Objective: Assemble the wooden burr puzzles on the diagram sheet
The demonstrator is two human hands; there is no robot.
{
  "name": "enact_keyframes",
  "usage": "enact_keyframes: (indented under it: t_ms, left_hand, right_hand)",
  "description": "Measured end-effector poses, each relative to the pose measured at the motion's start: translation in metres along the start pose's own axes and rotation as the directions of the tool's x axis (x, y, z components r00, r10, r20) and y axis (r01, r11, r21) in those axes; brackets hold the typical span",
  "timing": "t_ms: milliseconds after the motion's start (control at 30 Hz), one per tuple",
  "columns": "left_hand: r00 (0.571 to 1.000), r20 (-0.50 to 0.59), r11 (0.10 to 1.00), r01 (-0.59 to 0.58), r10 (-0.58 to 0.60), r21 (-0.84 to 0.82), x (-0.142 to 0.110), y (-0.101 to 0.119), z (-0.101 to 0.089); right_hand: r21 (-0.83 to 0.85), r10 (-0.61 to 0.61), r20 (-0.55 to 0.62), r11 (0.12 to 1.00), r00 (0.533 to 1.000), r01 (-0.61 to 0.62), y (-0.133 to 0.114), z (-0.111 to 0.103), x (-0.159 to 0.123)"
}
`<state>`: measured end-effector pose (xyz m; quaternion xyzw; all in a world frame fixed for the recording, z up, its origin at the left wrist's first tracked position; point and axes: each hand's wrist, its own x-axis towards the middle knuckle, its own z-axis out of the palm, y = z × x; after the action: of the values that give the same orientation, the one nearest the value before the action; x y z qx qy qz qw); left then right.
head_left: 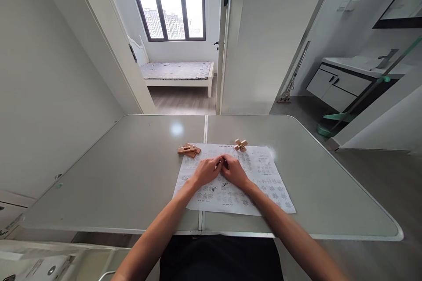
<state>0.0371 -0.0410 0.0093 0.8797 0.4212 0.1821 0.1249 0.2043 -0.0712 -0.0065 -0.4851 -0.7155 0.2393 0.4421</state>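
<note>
My left hand (207,170) and my right hand (234,170) meet fingertip to fingertip over a printed instruction sheet (263,180) on the grey folding table (132,175). Both hands are curled closed around something small that I cannot make out. A pile of loose wooden puzzle pieces (189,149) lies at the sheet's far left corner, just beyond my left hand. An assembled wooden cross-shaped puzzle (241,145) stands at the sheet's far edge, beyond my right hand.
The table has a seam down its middle and rounded corners. An open doorway ahead leads to a room with a bed (176,73) and a window. At the right are a washbasin cabinet (339,83) and a green mop (336,118).
</note>
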Motion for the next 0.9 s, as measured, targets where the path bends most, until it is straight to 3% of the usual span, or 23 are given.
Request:
enact_keyframes:
  t_ms: [900]
  left_hand:
    - [1.0,-0.012,0.999,-0.015,0.014,-0.03,-0.0007,0.0015,-0.0014]
  right_hand:
    - [0.024,0.04,-0.014,0.999,0.999,-0.039,0.0016,0.0004,0.0005]
